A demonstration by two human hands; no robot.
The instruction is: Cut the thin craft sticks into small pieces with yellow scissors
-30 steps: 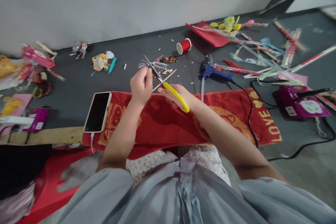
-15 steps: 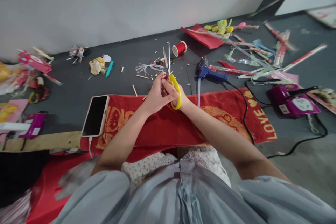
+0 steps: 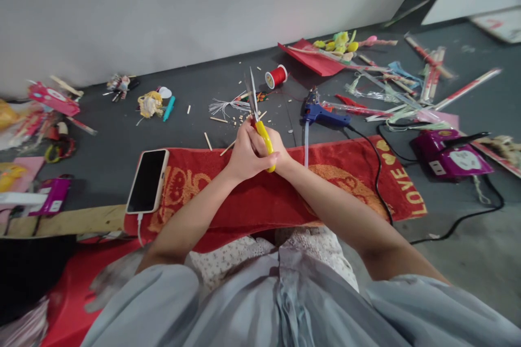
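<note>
My right hand (image 3: 279,153) grips the yellow handle of a pair of scissors (image 3: 257,115), blades slightly apart and pointing up and away. My left hand (image 3: 243,153) is closed right against the right one at the scissor handle; what it pinches is hidden. Both hands hover over the far edge of a red towel (image 3: 260,195) on my lap. Just beyond them on the dark floor lie a bundle of thin white strips (image 3: 228,105), short wooden sticks (image 3: 208,140) and small cut bits.
A phone (image 3: 147,180) on a cable rests on the towel's left end. A blue glue gun (image 3: 321,113), a red thread spool (image 3: 275,76), a purple power strip (image 3: 451,158), cables and craft materials lie to the right. More craft clutter sits at far left.
My left hand came from the strips at the blades to the scissor handle. The scissors swung from lying diagonally to pointing upward, and a stick now lies on the floor.
</note>
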